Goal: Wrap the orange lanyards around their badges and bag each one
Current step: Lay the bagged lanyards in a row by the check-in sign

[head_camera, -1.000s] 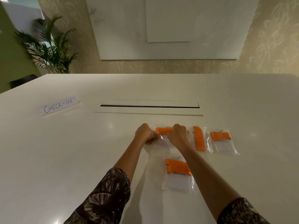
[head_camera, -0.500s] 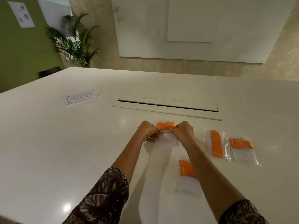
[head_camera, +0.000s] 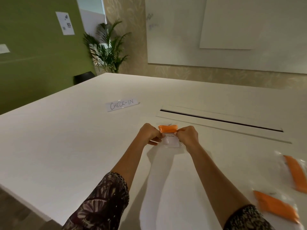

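White table (head_camera: pixel 66 146) fills the lower frame from 9 to 3 o'clock. Whiteboard (head_camera: pixel 182 39) on the patterned wall at 1 o'clock; green wall (head_camera: pixel 33 63) at 10 o'clock with a printed sheet (head_camera: pixel 65 23) stuck on it. Potted palm (head_camera: pixel 108 50) at 11 o'clock, behind the table's far corner. Long cable slot (head_camera: pixel 221 120) is set into the tabletop at 2 o'clock from the hands. Both forearms reach forward, patterned sleeves (head_camera: pixel 103 205) at the bottom edge. Second bag (head_camera: pixel 275 206) and third bag (head_camera: pixel 295 173), each showing orange, lie flat at 4 o'clock, near each other and well apart from the hands. Handwritten "CHECK-IN" sign (head_camera: pixel 122 104) lies at 11 o'clock from the hands. Left hand (head_camera: pixel 147 134) and right hand (head_camera: pixel 187 136), fingers curled, pinch the left and right edges of a clear bag (head_camera: pixel 171 143) near frame centre. Inside it: a white badge (head_camera: pixel 169 138), small print unreadable, with the orange lanyard (head_camera: pixel 168 128) wrapped across its top. Cannot tell whether the bag touches the table.
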`<state>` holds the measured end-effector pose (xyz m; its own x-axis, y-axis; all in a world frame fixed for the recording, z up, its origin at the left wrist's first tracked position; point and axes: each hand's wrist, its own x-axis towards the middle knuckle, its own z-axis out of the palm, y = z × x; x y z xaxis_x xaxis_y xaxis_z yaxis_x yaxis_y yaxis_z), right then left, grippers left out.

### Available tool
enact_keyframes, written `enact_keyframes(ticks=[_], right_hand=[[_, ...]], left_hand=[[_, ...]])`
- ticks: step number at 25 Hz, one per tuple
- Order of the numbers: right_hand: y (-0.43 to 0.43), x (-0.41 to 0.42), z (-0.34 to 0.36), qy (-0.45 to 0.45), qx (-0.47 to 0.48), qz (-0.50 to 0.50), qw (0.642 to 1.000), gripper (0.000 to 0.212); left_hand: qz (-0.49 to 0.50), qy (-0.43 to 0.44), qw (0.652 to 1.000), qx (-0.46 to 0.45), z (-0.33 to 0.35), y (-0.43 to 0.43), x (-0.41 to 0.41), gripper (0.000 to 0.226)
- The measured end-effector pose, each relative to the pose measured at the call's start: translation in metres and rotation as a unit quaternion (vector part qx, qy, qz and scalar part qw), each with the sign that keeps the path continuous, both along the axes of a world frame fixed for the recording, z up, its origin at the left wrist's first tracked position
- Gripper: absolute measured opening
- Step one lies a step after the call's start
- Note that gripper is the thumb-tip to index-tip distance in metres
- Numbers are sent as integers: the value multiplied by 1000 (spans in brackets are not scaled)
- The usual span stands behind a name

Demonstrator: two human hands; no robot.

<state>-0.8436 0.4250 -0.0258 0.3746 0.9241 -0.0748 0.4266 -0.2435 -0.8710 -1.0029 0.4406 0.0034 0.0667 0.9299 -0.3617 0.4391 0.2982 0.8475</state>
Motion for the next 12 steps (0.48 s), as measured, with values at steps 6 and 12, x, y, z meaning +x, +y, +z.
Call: enact_keyframes(ticks=[6,12], right_hand=[[53,-107,-5,20,7,22,1000,13],[100,-191,-9,34,6,56,998,14]], left_hand=[[22,5,1000,7,-2,45,-111,27],[48,4,999,12,-9,82,-195,21]])
